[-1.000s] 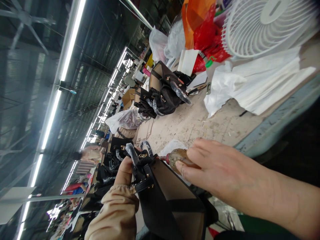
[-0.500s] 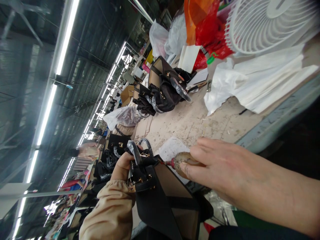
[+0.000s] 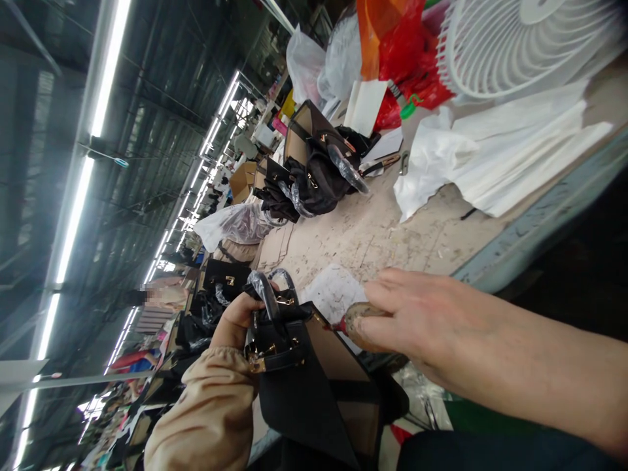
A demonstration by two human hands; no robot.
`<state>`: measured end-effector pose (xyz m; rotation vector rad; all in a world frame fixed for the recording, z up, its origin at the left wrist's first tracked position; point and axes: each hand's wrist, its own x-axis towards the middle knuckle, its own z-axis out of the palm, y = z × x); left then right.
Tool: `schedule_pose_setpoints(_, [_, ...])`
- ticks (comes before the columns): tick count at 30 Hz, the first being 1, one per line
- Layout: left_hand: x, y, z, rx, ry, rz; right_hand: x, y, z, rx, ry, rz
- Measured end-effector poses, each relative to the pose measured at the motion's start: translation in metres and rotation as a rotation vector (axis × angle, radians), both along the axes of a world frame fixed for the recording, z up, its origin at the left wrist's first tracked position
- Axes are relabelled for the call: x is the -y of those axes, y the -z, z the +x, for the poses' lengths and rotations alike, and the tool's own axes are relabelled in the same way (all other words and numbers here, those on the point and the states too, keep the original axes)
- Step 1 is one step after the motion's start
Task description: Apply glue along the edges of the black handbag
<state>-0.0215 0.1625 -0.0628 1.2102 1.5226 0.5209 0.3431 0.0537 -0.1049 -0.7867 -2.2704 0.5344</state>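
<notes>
A black and tan handbag [image 3: 304, 392] stands tilted at the table's near edge, its handles wrapped in clear plastic and gold hardware on its front. My left hand [image 3: 239, 314], in a beige sleeve, is closed around the bag's top beside the handles; part of the fingers is hidden behind it. In my right hand [image 3: 407, 307] is a hand tool with a bulbous, worn brown handle [image 3: 364, 327] and a red collar. Its thin tip meets the bag's upper edge, though the very end is too small to make out. A white sheet [image 3: 331, 288] lies behind the bag.
More black bags [image 3: 314, 167] lie across the table [image 3: 373, 229], and others [image 3: 218, 288] are on the left. White cloth [image 3: 471, 157], a white fan [image 3: 510, 46] and a green-capped bottle [image 3: 408, 118] occupy the far right. A person [image 3: 164, 294] is in the distance.
The whole view has shifted slightly, so the table and bags appear a little further left. Both hands keep their grip, and the tool's tip stays at the bag's upper edge.
</notes>
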Motion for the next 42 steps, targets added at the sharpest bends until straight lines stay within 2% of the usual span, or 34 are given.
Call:
schedule_pose_setpoints(4, [-0.003, 0.002, -0.002, 0.006, 0.044, -0.004, 0.0, 0.005, 0.001, -0.019, -0.017, -0.016])
schedule_pose_setpoints(10, [0.0, -0.004, 0.011, -0.012, 0.057, -0.016, -0.007, 0.015, 0.002, -0.056, 0.04, 0.025])
schedule_pose_setpoints(20, [-0.004, 0.001, 0.004, -0.01, 0.095, -0.005, -0.005, 0.023, 0.0, -0.019, -0.083, -0.139])
schedule_pose_setpoints(26, [-0.002, -0.003, 0.018, -0.067, 0.102, -0.004, -0.012, 0.021, -0.001, -0.084, 0.019, -0.045])
schedule_pose_setpoints(30, [-0.002, -0.005, 0.023, -0.093, 0.102, -0.018, -0.015, 0.021, -0.003, -0.061, 0.018, -0.046])
schedule_pose_setpoints(42, [-0.004, -0.001, 0.009, -0.044, 0.057, -0.112, -0.006, 0.03, -0.009, 0.059, -0.114, -0.258])
